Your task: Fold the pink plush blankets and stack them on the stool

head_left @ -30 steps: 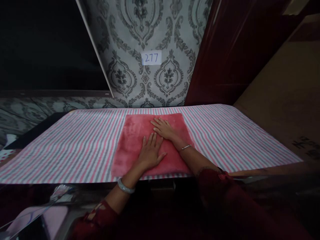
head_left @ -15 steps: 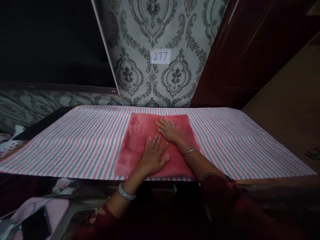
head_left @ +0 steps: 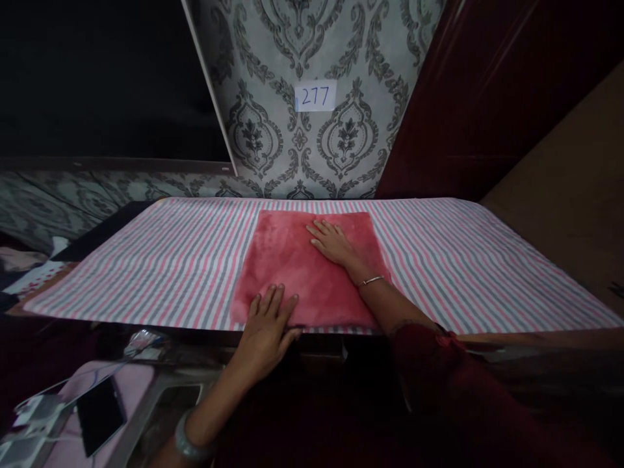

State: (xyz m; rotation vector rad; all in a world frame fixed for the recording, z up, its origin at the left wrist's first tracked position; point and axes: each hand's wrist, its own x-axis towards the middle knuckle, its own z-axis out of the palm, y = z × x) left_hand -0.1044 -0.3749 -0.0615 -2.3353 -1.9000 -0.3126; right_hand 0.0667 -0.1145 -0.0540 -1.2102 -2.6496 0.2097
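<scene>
A folded, plush red cloth (head_left: 302, 266) lies flat on a striped pink, grey and white tablecloth (head_left: 180, 260). Toward its front left edge, my left hand (head_left: 268, 328) has its fingers spread over the fabric, the palm reaching past the table's front edge. Flat on the upper right part of the cloth rests my right hand (head_left: 334, 240), its fingers stretched out. Neither hand grips anything. What kind of item the red cloth is cannot be told from here.
A large dark screen (head_left: 107, 84) stands at the back left, before a patterned wall. A paper marked 277 (head_left: 315, 95) is stuck there. Below the table at left, a phone (head_left: 101, 416) and a white power strip (head_left: 34, 422) lie on a pink stool (head_left: 131, 380).
My left hand has slid from the middle of the red cloth toward its front left edge. My right hand stays in about the same place on it. The view has shifted slightly.
</scene>
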